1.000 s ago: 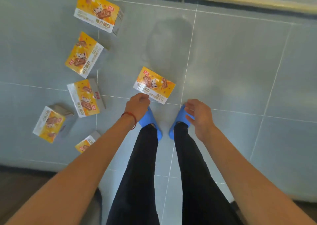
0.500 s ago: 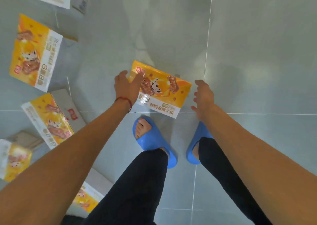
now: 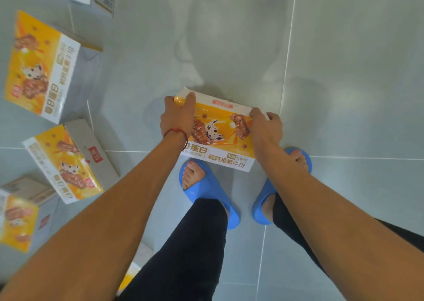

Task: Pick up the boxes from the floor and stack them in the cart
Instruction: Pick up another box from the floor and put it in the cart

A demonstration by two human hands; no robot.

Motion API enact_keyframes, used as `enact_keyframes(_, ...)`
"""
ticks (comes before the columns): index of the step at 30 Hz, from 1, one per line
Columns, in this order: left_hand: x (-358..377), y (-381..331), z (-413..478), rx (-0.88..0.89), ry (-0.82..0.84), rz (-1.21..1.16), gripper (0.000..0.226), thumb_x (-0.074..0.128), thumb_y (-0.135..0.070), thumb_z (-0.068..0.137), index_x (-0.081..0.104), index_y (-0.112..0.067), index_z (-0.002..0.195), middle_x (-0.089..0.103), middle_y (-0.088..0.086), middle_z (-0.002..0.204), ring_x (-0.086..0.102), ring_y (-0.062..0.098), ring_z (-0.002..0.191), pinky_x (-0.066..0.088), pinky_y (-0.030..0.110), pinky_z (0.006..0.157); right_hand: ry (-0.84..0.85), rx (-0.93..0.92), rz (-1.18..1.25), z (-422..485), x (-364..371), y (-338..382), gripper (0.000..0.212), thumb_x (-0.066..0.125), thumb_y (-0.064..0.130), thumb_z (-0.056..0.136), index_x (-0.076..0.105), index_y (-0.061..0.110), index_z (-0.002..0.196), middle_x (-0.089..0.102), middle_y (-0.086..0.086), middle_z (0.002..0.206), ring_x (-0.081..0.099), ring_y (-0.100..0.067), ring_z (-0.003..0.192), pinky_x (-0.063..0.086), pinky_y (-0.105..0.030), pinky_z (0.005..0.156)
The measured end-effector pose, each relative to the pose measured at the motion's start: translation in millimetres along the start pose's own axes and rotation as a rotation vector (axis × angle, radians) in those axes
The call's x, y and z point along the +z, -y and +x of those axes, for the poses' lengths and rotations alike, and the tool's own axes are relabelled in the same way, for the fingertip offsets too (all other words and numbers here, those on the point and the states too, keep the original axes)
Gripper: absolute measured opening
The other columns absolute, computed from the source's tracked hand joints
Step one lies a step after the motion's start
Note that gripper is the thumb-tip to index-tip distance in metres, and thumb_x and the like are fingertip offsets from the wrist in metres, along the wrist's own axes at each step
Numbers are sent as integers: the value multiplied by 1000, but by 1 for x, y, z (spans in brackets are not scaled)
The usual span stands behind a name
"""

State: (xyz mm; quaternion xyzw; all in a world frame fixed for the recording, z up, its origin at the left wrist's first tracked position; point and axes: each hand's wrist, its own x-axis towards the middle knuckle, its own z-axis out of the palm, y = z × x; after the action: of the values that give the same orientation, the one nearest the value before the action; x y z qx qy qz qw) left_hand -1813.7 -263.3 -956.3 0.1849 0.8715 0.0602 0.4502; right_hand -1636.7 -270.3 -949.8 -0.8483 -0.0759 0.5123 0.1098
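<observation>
Head view: left hand (image 3: 177, 117) and right hand (image 3: 266, 126) grip box (image 3: 220, 137).

One wide-angle camera on the person's head looks steeply down along both forearms (image 3: 119, 209) at the tiled floor (image 3: 344, 71). It is near enough that the box (image 3: 220, 137) and slippers (image 3: 206, 193) fill the centre.

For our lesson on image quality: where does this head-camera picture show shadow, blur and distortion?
Head view: a person-shaped shadow darkens the floor tiles beyond the held box, whose print is sharp; the lower-left box is blurred and stretched by the wide lens.
</observation>
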Motion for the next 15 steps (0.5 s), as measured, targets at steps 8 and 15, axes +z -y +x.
enact_keyframes(8,-84,-20,-139,-51,25,-179,43,52,-51,82,49,-24,115,65,4,97,66,30,93,53,48,91,80,-130,-13,-130,-94,31,20,62,30,84,63,23,103,73,-3,107,72,-21,88,61,-36,77)
enact_keyframes(15,-162,-68,-270,38,27,-296,30,57,-45,73,50,-32,100,71,4,98,71,27,87,59,49,86,142,-218,58,-241,-187,49,36,59,43,67,64,34,103,62,-9,125,73,-23,98,65,-48,76)
